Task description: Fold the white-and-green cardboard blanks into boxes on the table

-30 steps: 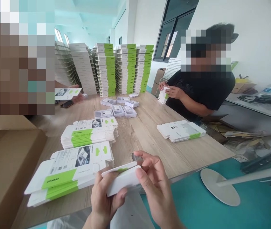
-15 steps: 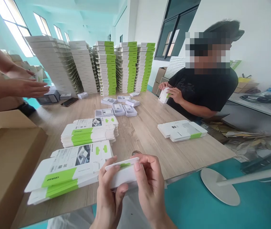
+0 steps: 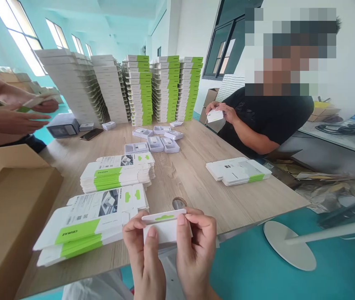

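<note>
1. Here we go: my left hand [image 3: 144, 246] and right hand [image 3: 196, 246] are both closed on a small white carton [image 3: 165, 227] with a green cutout, pinching its two ends between thumbs and fingers, and holding it up just over the near edge of the tabletop.
2. Right under it sits a small round object [image 3: 179, 203], partly hidden, too unclear for me to call.
3. The wood-grain tabletop [image 3: 193, 187] runs away from me, and just left of my hands lies a stack of flat white-and-green cartons [image 3: 90, 221]. Beyond that is a second stack [image 3: 116, 177], then rows of white trays [image 3: 155, 144].
4. A brown cardboard box [image 3: 8, 221] crowds the left edge, and a phone [image 3: 91, 134] lies farther up.
5. Across the tabletop, a co-worker in a black shirt [image 3: 268, 116] has a small white box [image 3: 215, 116] in both hands, while another person's hands [image 3: 24, 108] work a carton at far left.
6. Tall carton towers [image 3: 165, 89] rise at the far end, under bright windows [image 3: 24, 37], and there's teal flooring [image 3: 243, 258] on my right.
</note>
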Demonstrator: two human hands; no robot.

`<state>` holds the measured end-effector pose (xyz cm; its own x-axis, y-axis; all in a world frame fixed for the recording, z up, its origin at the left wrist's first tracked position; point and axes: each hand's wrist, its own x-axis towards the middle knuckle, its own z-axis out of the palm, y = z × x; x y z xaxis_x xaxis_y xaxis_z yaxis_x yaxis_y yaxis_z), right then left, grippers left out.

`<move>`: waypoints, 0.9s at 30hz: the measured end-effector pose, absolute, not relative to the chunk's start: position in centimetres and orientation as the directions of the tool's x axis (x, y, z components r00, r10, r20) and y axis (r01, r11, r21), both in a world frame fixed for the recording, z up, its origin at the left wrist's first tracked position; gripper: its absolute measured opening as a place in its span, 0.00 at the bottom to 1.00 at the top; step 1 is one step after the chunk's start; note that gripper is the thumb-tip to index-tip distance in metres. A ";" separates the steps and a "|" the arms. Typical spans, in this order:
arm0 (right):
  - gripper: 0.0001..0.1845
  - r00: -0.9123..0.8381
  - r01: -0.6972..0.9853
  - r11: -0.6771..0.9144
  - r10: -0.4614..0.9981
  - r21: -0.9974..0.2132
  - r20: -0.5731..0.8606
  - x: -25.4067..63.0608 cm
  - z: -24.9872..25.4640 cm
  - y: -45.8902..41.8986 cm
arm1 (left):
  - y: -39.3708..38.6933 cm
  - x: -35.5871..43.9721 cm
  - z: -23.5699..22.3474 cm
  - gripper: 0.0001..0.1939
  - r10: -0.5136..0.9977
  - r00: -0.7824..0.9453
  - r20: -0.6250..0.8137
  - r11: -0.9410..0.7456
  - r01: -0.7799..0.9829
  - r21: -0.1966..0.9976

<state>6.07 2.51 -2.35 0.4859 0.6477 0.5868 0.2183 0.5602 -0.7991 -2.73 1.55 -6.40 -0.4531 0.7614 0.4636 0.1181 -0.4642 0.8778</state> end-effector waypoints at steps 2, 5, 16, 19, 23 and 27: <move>0.04 0.492 0.198 0.560 0.653 -0.804 0.576 6.2 -2.5 2.5 | 1.6 -2.1 -5.9 0.08 0.763 -0.492 0.419 -0.448 0.066 0.892; 0.05 0.512 0.135 0.516 0.695 -0.846 0.505 6.5 -2.5 2.2 | 1.7 -1.2 -5.2 0.08 0.740 -0.566 0.362 -0.418 0.034 0.908; 0.09 0.556 -0.228 0.294 0.822 -0.928 0.124 7.0 -2.3 1.6 | 1.5 -1.7 -6.8 0.11 0.810 -0.465 0.356 -0.409 -0.014 0.912; 0.11 0.510 -0.231 0.245 0.855 -0.942 0.097 7.2 -1.9 1.6 | 1.5 -1.9 -6.0 0.11 0.801 -0.469 0.373 -0.415 0.015 0.910; 0.13 0.364 -0.305 0.166 0.930 -0.938 0.046 7.1 -1.7 1.3 | 1.3 -1.1 -4.1 0.14 0.868 -0.376 0.323 -0.362 -0.038 0.931; 0.11 0.323 -0.284 0.154 0.945 -0.946 0.057 7.2 -1.9 1.1 | 0.7 0.1 -2.7 0.14 0.886 -0.441 0.144 -0.227 -0.142 0.963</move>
<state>7.16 1.09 -1.92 0.3228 0.9447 0.0572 -0.2840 0.1543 -0.9463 0.10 0.70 -2.71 -0.4406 0.8861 0.1438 -0.1425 -0.2272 0.9634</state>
